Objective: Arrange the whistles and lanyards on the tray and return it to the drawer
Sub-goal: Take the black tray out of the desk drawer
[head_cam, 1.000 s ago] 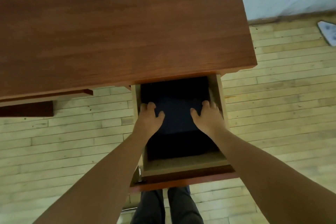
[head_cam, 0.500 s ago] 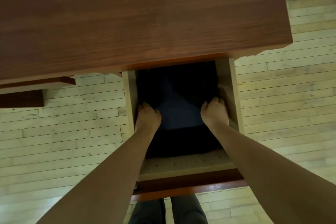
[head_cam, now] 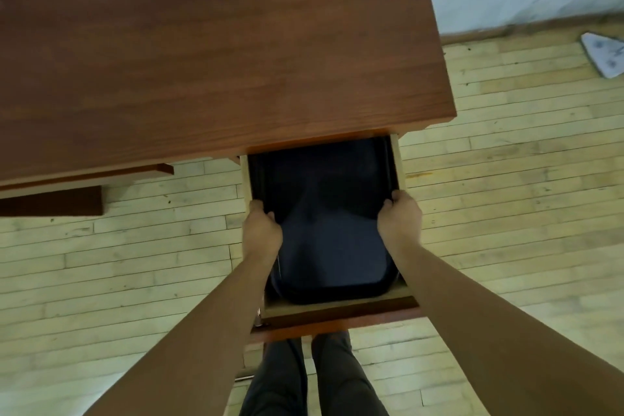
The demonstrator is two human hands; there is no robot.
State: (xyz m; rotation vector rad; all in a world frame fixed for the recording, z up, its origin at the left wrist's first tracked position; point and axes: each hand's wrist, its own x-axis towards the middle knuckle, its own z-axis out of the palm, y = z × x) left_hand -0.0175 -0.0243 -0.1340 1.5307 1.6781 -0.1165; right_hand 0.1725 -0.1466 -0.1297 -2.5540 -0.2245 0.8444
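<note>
A dark tray [head_cam: 329,246] sits inside the open wooden drawer [head_cam: 337,309] under the desk's right end. My left hand [head_cam: 261,230] grips the tray's left rim, fingers curled over the edge. On the opposite rim, my right hand [head_cam: 400,219] holds on the same way. The tray's near end looks raised above the drawer floor, and its far end runs under the desktop. I see no whistles or lanyards; the tray's surface looks bare and dark.
The reddish-brown desktop [head_cam: 209,44] overhangs the drawer's back half. Pale plank floor [head_cam: 118,263] lies on both sides. My legs [head_cam: 314,378] stand just below the drawer front. A white object [head_cam: 604,56] lies on the floor at far right.
Both hands moved from the middle of the drawer out to the tray's side rims and closed on them. The tray now shows more fully, with its near end lifted.
</note>
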